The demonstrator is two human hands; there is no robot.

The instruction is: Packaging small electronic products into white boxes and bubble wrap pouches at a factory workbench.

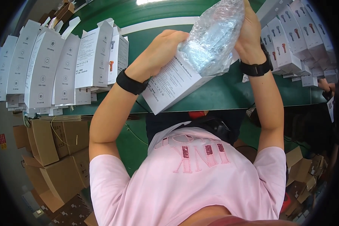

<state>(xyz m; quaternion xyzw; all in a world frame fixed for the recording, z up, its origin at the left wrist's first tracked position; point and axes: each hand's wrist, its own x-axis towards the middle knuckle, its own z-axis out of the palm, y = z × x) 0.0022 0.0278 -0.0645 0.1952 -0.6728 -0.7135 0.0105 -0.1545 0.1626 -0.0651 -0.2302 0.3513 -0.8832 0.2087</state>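
Observation:
My left hand (162,52) grips a white printed carton (171,83) near its open upper end, its fingers mostly hidden. The carton lies tilted over the near edge of the green table (229,96). Above the carton's opening, my right hand (249,35) is closed on the side of a bubble-wrap bag (218,34). Something pale bluish shows through the bag, too blurred to name. The bag's lower end is at the mouth of the carton and seems partly inside it. My right fingertips are hidden behind the bag.
Tall white cartons (45,69) stand in a row on the left, several with open flaps. More white cartons (290,35) with printed fan pictures are stacked at the right. Brown cardboard boxes (62,169) sit below on the left. At the far right edge, another person's hand (323,84) shows.

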